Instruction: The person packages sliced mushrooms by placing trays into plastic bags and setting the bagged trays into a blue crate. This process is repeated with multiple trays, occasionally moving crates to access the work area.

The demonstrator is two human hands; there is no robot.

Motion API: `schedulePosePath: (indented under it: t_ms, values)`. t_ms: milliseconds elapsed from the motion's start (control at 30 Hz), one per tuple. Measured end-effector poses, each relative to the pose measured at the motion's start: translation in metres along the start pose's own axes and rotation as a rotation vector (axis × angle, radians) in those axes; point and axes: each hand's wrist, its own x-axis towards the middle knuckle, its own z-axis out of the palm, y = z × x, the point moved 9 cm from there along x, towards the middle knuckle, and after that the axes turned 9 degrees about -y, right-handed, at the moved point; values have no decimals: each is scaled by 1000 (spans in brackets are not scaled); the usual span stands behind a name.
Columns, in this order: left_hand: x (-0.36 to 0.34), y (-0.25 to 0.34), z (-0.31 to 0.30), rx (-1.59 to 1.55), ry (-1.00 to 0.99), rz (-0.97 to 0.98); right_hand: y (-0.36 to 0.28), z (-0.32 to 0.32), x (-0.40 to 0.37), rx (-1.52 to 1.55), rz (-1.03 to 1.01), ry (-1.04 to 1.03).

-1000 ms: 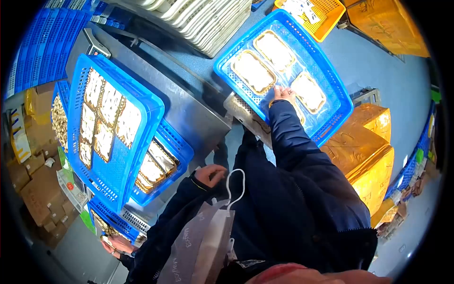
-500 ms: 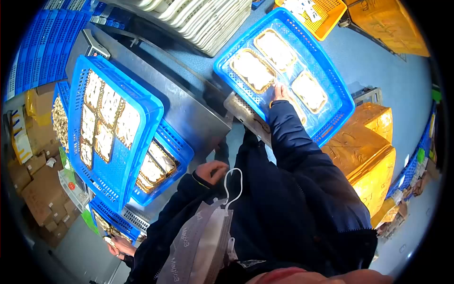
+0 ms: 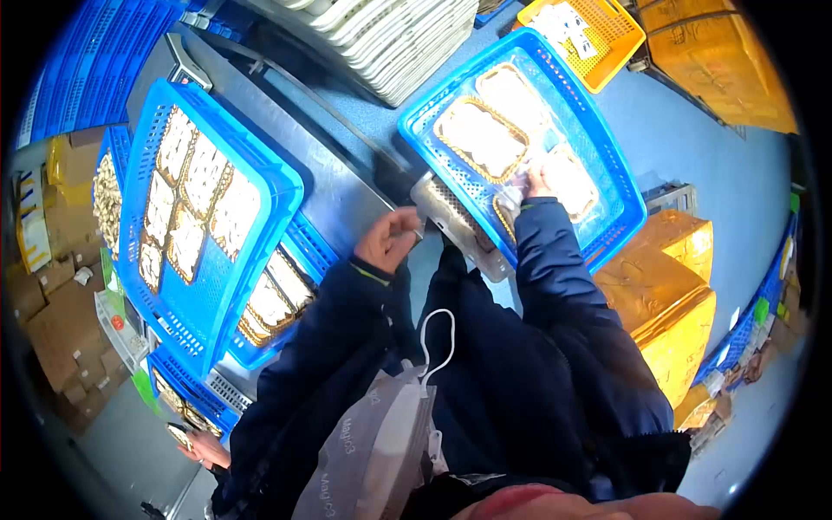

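My right hand (image 3: 537, 184) is inside the blue crate (image 3: 620, 173) on the right, its fingers closed on clear plastic wrap (image 3: 511, 198) at a tray. White-topped packed trays (image 3: 482, 139) lie around it in that crate. Between the crates, my left hand (image 3: 388, 241) hangs with its fingers curled together; a small pale item shows at the fingertips, too small to name. To its left, another blue crate (image 3: 186, 308) holds several packed trays (image 3: 206, 173), and a lower blue crate with more trays (image 3: 267, 299) sits beneath.
White stacked baskets (image 3: 381, 43) stand at the top, beside a yellow basket (image 3: 598, 65). Orange-wrapped boxes (image 3: 667, 286) are on the right. A metal table (image 3: 325, 173) runs behind the left crates. At the lower left, another person's hand (image 3: 206, 449) holds a small item.
My left hand has risen toward the right crate. My right hand has shifted slightly right and down, bunching plastic wrap at a tray. The other person's hand has moved slightly left.
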Motion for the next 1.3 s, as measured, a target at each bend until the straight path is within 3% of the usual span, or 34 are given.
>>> schedulePosePath:
  t_ms: [67, 100, 133, 167, 233, 300, 333, 367, 433, 533, 567, 667, 700, 733, 800, 833, 867, 1000, 1133, 1167, 1267, 1300]
  values:
    - [21, -16, -9, -129, 16, 38, -17, -3, 0, 46, -45, -80]
    - [28, -15, -10, -195, 21, 56, -38, 0, 0, -169, -156, -152]
    - [35, -19, -12, -317, 54, 26, -38, 6, -2, 54, -102, -238]
    - [39, -23, -13, -438, 85, -4, -63, 5, -12, -289, -291, -209]
    - [40, -10, -11, -639, 104, -40, -71, 26, -25, 56, -80, -235]
    - [38, 2, -8, -764, 33, -11, -70, 24, -27, 14, -47, -408]
    - [36, 12, -4, -806, -13, 0, -91, 55, -49, 22, -91, -489]
    - [32, 38, 3, -796, -67, 70, -113, 86, -73, 34, -135, -571]
    - [18, 92, 21, -770, -176, 202, -91, 85, -88, 88, 79, -595]
    - [-15, 92, 16, -865, -115, 470, -89, 106, -123, 156, 156, -687]
    - [-40, 102, 15, -853, -191, 561, -91, 123, -145, 174, 158, -721]
    - [-71, 132, 15, -634, -188, 803, -91, 149, -191, 207, 241, -678]
    - [-81, 127, 11, -697, -151, 858, -99, 162, -210, 165, 259, -670]
    - [-96, 111, 0, -713, -12, 761, -106, 174, -228, 139, 211, -721]
    - [-110, 93, -13, -886, 85, 711, -104, 188, -252, 89, 167, -817]
    - [-121, 103, -8, -1108, 87, 666, -105, 190, -262, 41, 173, -801]
    - [-125, 90, -13, -1304, -117, 689, -108, 193, -273, -11, 182, -786]
    - [-174, 125, -23, -1161, -21, 766, -126, 217, -325, -256, 223, -917]
    - [-211, 134, -40, -1068, -51, 884, -134, 224, -353, -658, -74, -957]
    - [-220, 132, -45, -1037, -15, 911, -149, 231, -361, -945, -353, -915]
    - [-243, 128, -54, -1063, 92, 908, -167, 255, -378, -1133, -554, -790]
    - [-245, 127, -56, -1079, 101, 923, -170, 265, -384, -1066, -659, -766]
